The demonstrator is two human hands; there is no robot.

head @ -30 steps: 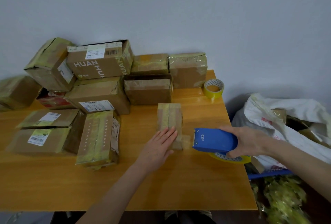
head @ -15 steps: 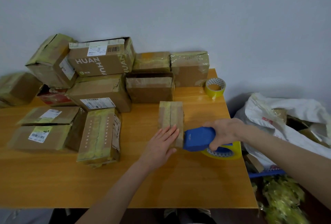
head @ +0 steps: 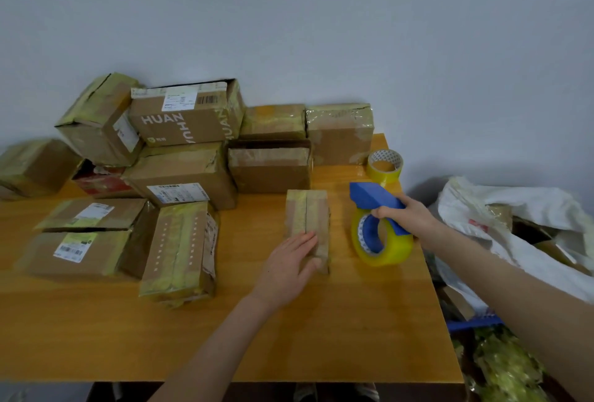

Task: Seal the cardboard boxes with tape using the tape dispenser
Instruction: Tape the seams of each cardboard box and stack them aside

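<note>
Your left hand lies flat on the small cardboard box; right hand grips the blue tape dispenser beside it, not touching.

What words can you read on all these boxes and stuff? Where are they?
"HUAN": white letters on the front of the top brown box.
"HUAN": again, sideways on that box's right side.
Upside-down letters beneath: not clear.
The white shipping labels and barcodes: too small to read.
Print inside the tape roll: blurred.
</note>
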